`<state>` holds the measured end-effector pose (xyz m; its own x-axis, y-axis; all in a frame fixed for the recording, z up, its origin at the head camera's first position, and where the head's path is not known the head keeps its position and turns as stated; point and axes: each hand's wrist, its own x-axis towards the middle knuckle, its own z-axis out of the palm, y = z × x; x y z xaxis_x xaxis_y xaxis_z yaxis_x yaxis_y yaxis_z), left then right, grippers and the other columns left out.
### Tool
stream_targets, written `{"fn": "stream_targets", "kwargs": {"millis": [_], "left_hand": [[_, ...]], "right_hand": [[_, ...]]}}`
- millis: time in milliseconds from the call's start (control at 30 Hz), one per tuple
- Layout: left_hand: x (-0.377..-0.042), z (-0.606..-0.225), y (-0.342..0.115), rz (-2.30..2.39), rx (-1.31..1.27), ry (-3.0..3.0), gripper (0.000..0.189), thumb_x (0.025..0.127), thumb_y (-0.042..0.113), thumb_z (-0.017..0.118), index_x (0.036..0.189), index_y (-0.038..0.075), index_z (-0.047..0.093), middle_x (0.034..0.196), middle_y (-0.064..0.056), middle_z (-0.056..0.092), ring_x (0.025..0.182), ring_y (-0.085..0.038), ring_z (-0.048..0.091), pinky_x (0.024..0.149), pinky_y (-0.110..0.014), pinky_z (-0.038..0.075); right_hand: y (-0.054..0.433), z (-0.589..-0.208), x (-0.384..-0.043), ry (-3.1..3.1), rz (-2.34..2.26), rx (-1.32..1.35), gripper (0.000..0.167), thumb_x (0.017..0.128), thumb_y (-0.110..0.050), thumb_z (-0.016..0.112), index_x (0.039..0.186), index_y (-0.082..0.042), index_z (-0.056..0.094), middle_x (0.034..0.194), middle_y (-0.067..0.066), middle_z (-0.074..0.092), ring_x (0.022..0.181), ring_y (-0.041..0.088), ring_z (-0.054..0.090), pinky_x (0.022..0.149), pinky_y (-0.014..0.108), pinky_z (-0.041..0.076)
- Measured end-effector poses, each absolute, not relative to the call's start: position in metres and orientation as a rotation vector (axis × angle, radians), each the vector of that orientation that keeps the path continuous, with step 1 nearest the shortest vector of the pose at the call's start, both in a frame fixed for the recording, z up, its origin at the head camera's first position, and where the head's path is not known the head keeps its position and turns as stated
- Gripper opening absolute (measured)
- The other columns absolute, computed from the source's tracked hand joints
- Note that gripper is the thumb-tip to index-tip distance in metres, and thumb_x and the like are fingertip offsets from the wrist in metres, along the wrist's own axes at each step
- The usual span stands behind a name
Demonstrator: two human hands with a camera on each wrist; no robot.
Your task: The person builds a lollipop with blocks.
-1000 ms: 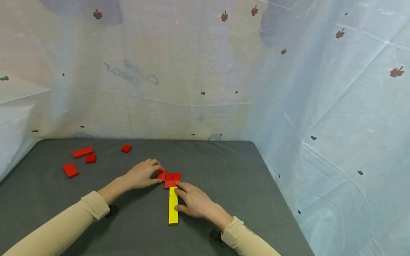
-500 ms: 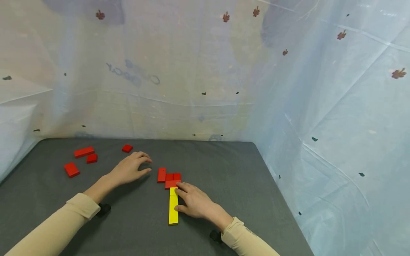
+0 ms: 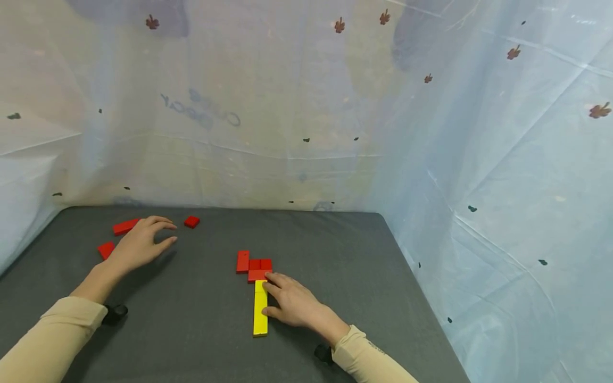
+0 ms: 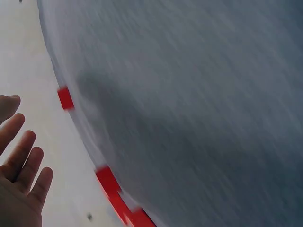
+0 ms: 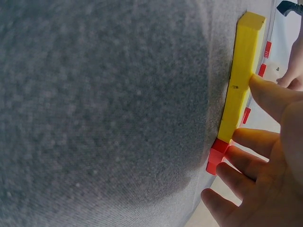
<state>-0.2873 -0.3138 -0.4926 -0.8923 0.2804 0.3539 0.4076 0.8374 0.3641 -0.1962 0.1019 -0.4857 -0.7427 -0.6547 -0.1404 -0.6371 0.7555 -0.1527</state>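
My left hand (image 3: 139,244) is over the far left of the table with loosely bent fingers and nothing in them. It overlaps the loose red blocks there: a long one (image 3: 124,227), a shorter one (image 3: 105,249), and a small square that it hides. My right hand (image 3: 297,303) rests its fingertips along a strip of yellow blocks (image 3: 260,316) and a red block (image 3: 255,276) at the strip's far end. In the right wrist view, the thumb and fingers lie against the yellow strip (image 5: 236,80). Two small red squares (image 3: 260,264) adjoin that red block, with an upright red rectangle (image 3: 242,261) to their left.
A single small red square (image 3: 191,221) lies near the table's back edge. The grey cloth-covered table (image 3: 359,276) is bounded by a pale plastic sheet (image 3: 268,133) behind and on the right.
My left hand has let go of the upright red rectangle and moved left, over the loose red blocks. The right hand has stayed on the yellow and red blocks.
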Motion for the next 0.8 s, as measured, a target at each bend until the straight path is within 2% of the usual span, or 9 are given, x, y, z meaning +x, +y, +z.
{"fn": "stream_targets", "kwargs": {"millis": [467, 800], "left_hand": [[-0.264, -0.501, -0.395, -0.595, -0.335, -2.799, 0.035, 0.098, 0.018, 0.073, 0.122, -0.007, 0.067, 0.133, -0.039, 0.047, 0.116, -0.063, 0.043, 0.085, -0.077, 0.039], [-0.256, -0.509, -0.430, -0.581, -0.209, -2.953, 0.053, 0.102, 0.032, 0.068, 0.125, -0.015, 0.061, 0.131, -0.048, 0.043, 0.115, -0.067, 0.041, 0.087, -0.080, 0.038]], "right_hand": [[0.101, -0.487, -0.195, 2.782, -0.162, -1.017, 0.065, 0.103, -0.045, 0.065, 0.156, -0.013, 0.049, 0.168, 0.004, 0.034, 0.153, 0.022, 0.035, 0.123, 0.038, 0.033], [0.101, -0.488, -0.195, 2.785, -0.172, -1.026, 0.065, 0.103, -0.045, 0.065, 0.156, -0.012, 0.049, 0.168, 0.004, 0.034, 0.153, 0.022, 0.035, 0.122, 0.039, 0.034]]}}
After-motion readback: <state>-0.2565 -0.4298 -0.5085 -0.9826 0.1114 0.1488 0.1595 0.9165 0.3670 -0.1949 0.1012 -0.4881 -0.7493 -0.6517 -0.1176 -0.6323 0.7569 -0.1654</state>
